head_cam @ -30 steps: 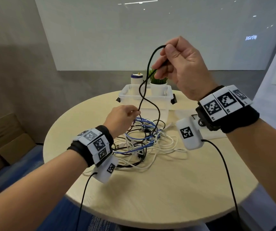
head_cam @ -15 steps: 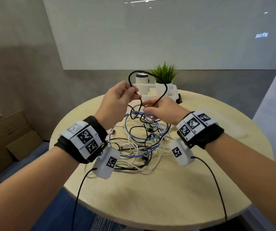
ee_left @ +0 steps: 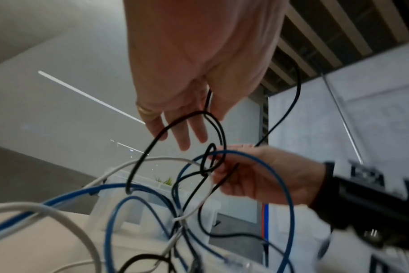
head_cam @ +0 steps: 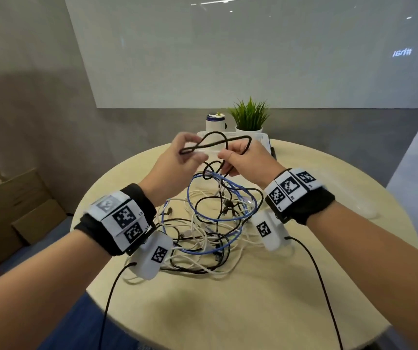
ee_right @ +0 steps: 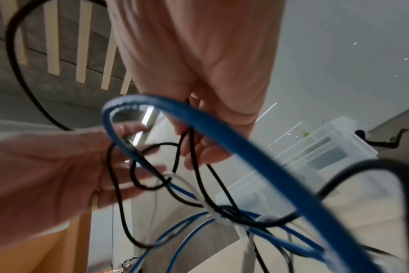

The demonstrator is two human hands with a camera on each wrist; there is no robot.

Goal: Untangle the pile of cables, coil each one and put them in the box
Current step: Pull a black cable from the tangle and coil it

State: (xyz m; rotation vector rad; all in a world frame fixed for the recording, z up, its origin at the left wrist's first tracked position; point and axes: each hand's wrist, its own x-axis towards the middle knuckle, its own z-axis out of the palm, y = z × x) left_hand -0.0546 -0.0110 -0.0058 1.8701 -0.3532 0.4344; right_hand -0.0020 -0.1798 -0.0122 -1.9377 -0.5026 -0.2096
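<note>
I hold the thin black round cable (head_cam: 213, 145) in a flat loop above the round pale wooden table (head_cam: 266, 294): my left hand (head_cam: 177, 164) pinches one end of the loop, my right hand (head_cam: 245, 160) curls round the other. It is light and limp, best gripped at the bends. Its tail drops into the tangled pile of blue, white and black cables (head_cam: 203, 223) mid-table; a blue loop (ee_left: 276, 177) may snag it. The clear plastic box (ee_right: 327, 147) waits at the far edge, beside a small potted plant (head_cam: 249, 117).
</note>
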